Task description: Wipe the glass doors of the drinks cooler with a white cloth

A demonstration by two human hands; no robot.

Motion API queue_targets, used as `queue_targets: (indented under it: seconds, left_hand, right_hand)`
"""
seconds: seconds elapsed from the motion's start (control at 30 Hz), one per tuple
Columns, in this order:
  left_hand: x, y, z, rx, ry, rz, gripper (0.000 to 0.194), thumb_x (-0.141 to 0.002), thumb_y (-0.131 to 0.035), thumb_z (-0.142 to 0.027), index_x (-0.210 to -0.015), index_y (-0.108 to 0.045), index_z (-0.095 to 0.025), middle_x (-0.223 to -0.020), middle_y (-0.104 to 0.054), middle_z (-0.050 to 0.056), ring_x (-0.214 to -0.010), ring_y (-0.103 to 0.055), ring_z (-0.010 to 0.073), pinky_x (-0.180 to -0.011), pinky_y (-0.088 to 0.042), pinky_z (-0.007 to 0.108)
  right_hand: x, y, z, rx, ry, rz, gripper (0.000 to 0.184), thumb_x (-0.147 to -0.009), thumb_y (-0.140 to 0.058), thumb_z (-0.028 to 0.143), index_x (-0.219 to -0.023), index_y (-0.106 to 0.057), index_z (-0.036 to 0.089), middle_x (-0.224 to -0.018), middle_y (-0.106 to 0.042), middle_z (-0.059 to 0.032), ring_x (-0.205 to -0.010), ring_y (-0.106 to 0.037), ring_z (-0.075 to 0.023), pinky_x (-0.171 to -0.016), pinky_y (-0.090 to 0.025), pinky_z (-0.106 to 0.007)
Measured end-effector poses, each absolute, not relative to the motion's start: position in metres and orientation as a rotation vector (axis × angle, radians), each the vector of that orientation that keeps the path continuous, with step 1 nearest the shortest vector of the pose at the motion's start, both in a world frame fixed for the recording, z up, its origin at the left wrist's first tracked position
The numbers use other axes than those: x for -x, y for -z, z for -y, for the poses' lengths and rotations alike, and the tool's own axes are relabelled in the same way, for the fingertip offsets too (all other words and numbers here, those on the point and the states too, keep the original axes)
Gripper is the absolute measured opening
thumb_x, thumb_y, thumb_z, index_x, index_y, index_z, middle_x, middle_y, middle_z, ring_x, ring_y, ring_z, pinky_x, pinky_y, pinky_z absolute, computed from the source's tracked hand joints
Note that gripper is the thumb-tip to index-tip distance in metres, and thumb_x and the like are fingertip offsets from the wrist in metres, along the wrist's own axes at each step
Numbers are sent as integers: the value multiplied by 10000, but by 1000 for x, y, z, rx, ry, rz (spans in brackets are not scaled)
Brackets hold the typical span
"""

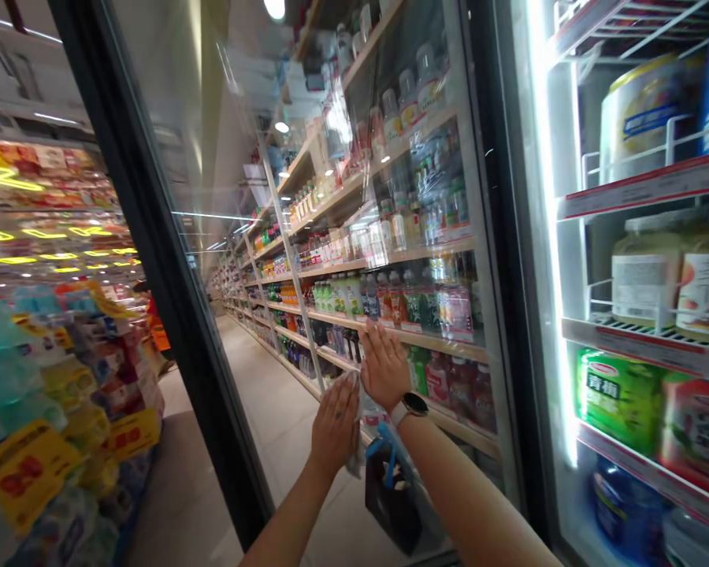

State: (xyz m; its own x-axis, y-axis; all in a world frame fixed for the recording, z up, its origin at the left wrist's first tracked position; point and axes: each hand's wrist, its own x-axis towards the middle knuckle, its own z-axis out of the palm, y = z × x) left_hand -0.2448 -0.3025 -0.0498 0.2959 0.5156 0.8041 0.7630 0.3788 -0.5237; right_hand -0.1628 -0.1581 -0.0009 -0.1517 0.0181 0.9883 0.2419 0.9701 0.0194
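A tall glass door (360, 197) with a dark frame stands swung open in front of me. My left hand (335, 417) lies against the glass, fingers stretched and close together, keeping a pale cloth (354, 465) under it; the cloth's edge shows along the palm's right side. Slightly higher, my right hand (384, 366) is flat on the pane with its fingers extended, beside the left one. A watch (413, 405) is on the right wrist. Below the hands is a black box (390, 512) with a blue object (385, 449) sticking out of its top.
On the right, a lit refrigerator (547, 236) holds cans, jars and a green carton pack (620, 398). Shelves of bottles (402, 303) appear in the glass. Stacked packages (53, 394) with yellow price signs (29, 472) line the left. A person in orange (157, 323) is farther back.
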Motion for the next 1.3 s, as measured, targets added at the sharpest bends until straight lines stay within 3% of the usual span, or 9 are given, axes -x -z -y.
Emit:
queue_targets:
  seconds: [0.33, 0.43, 0.57, 0.7, 0.8, 0.97, 1.07, 1.17, 1.3]
  left_hand:
    - [242, -68, 253, 1095, 493, 1368, 615, -921, -381, -158, -1525, -275, -116, -1566, -348, 149, -1511, -151, 242, -1220, -209, 454]
    - [244, -46, 250, 1106, 480, 1368, 610, -926, -392, -174, -1523, -282, -121, -1555, -373, 148, -1506, -174, 245, -1212, -241, 453]
    - [248, 23, 265, 1169, 399, 1373, 604, -919, -406, -158, -1509, -297, -88, -1504, -447, 170, -1498, -204, 247, -1179, -316, 436]
    - [256, 73, 287, 1263, 283, 1381, 561, -888, -404, -111, -1448, -405, -84, -1473, -488, 166, -1499, -196, 246, -1182, -317, 420]
    - [261, 61, 293, 1306, 249, 1390, 551, -888, -397, -125, -1437, -428, -104, -1497, -462, 149, -1500, -191, 235, -1200, -283, 416]
    - [260, -32, 272, 1088, 498, 1451, 612, -903, -417, -177, -1492, -310, -54, -1587, -264, 200, -1512, -116, 273, -1210, -240, 476]
    - [255, -67, 256, 1046, 615, 1409, 597, -902, -422, -180, -1483, -339, -71, -1591, -265, 182, -1514, -107, 270, -1224, -198, 488]
    - [252, -59, 250, 1056, 622, 1370, 586, -917, -429, -199, -1487, -345, -93, -1565, -333, 170, -1509, -141, 257, -1228, -195, 470]
    - [253, -2, 260, 1105, 531, 1351, 590, -923, -437, -206, -1493, -338, -92, -1525, -399, 184, -1493, -197, 272, -1210, -248, 466]
  right_hand:
    - [167, 3, 154, 208, 234, 1722, 548, -923, -416, 222, -1462, -434, 128, -1498, -478, -120, -1451, -309, -232, -1196, -158, -420]
    - [170, 3, 153, 212, 236, 1716, 546, -914, -420, 219, -1450, -447, 119, -1492, -484, -128, -1444, -322, -233, -1194, -159, -421]
    - [173, 4, 151, 208, 221, 1708, 555, -900, -422, 202, -1449, -450, 123, -1484, -492, -130, -1443, -321, -229, -1194, -158, -419]
    - [176, 3, 151, 218, 217, 1727, 575, -897, -444, 229, -1463, -433, 131, -1509, -460, -128, -1456, -293, -235, -1197, -153, -423]
    - [176, 2, 151, 222, 225, 1725, 581, -894, -448, 229, -1466, -430, 127, -1515, -454, -122, -1465, -273, -231, -1199, -152, -414]
    - [174, 1, 152, 236, 230, 1744, 590, -903, -452, 231, -1479, -404, 120, -1539, -419, -123, -1479, -241, -229, -1205, -136, -421]
    - [174, 2, 152, 247, 225, 1771, 599, -917, -449, 240, -1501, -369, 137, -1554, -396, -117, -1486, -229, -230, -1205, -150, -432]
    - [173, 3, 152, 258, 222, 1785, 605, -918, -443, 246, -1509, -357, 146, -1559, -389, -116, -1485, -234, -237, -1202, -171, -444]
    - [172, 2, 153, 265, 225, 1785, 624, -896, -449, 236, -1508, -360, 145, -1557, -392, -116, -1482, -242, -246, -1198, -184, -450]
